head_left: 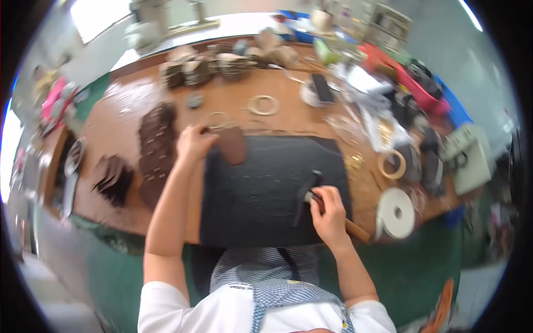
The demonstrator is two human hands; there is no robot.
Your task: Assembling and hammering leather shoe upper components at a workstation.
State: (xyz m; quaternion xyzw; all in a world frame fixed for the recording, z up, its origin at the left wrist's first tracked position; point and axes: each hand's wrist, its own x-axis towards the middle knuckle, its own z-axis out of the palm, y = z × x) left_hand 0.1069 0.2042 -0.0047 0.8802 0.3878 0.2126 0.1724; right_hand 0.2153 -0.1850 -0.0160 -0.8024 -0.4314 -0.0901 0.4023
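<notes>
My left hand (194,143) is closed at the upper left of a black mat (266,222), pinching the edge of a flat brown piece with a rounded end (233,147), perhaps leather. A pale ring (217,119) lies just beyond those fingers. Over the right part of the mat, my right hand (328,213) is wrapped round a hammer (358,230); its wooden handle sticks out below the hand, and its dark head is smeared by motion. Faint small marks show on the mat between the hands.
Left of my left arm lie overlapping brown pieces (157,144) and a dark brown heap (114,180). Stacked pieces (233,65) line the far edge. A white roll (396,213), a tape ring (392,165) and a phone (322,89) are to the right, beside piled bags and a red tray (422,94).
</notes>
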